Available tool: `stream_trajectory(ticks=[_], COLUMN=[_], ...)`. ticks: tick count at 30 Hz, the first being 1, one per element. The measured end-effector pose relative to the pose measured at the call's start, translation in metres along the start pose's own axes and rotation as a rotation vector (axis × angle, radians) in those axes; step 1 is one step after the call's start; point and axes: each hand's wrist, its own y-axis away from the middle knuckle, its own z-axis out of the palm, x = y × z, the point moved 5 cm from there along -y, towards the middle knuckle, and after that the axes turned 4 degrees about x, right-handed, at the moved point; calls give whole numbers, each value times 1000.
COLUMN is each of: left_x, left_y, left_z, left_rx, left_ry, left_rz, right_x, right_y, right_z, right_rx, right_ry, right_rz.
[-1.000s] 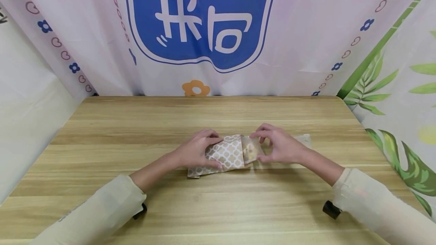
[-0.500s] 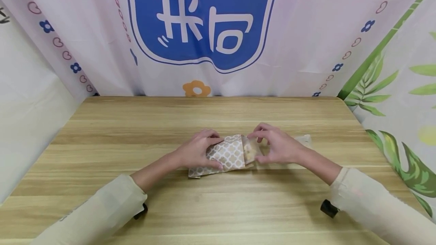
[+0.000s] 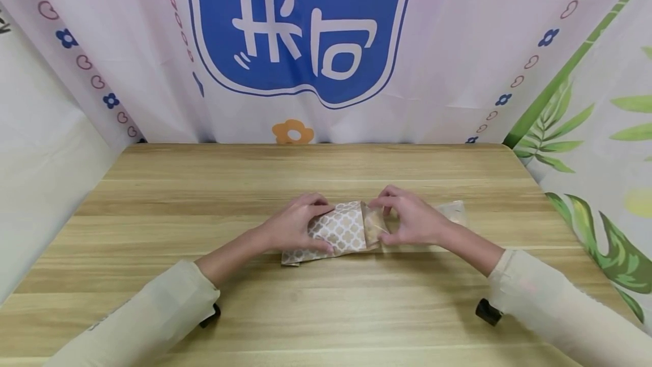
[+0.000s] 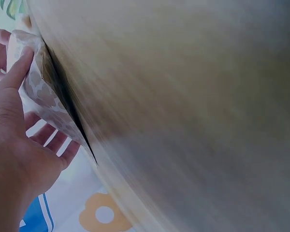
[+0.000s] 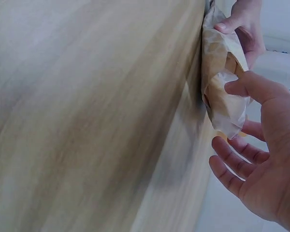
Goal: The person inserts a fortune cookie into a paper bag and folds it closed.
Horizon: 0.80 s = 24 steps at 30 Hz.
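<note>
A paper bag (image 3: 342, 230) with a tan and white lattice pattern lies on the wooden table in the head view. My left hand (image 3: 294, 225) grips its closed end, thumb on the near edge and fingers on the far edge. Out of the bag's right-hand mouth sticks a clear packet (image 3: 375, 225) with yellowish contents. My right hand (image 3: 415, 218) pinches that packet between thumb and forefinger; its other fingers are spread in the right wrist view. How much of the packet (image 5: 224, 104) sits inside the bag is hidden.
Beyond my right wrist lies another clear plastic bag (image 3: 453, 211), partly covered by the hand. The table (image 3: 326, 310) runs back to a printed cloth (image 3: 433, 72) hanging behind it. Leaf-patterned cloth (image 3: 601, 174) stands at the right.
My right hand has shifted slightly left with the packet, less of which shows outside the paper bag. My left hand stays in place on the bag.
</note>
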Motion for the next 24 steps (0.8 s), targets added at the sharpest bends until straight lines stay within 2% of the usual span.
stream_trajectory(ticks=[13, 24], left_x=[-1, 0], left_y=[0, 1], left_z=[0, 0], left_rx=[7, 13], left_ry=[-3, -2], left_rz=[2, 33], right_x=[1, 5], right_y=[-1, 5], right_z=[10, 10], right_rx=[43, 24], right_ry=[-52, -75], right_rz=[18, -41])
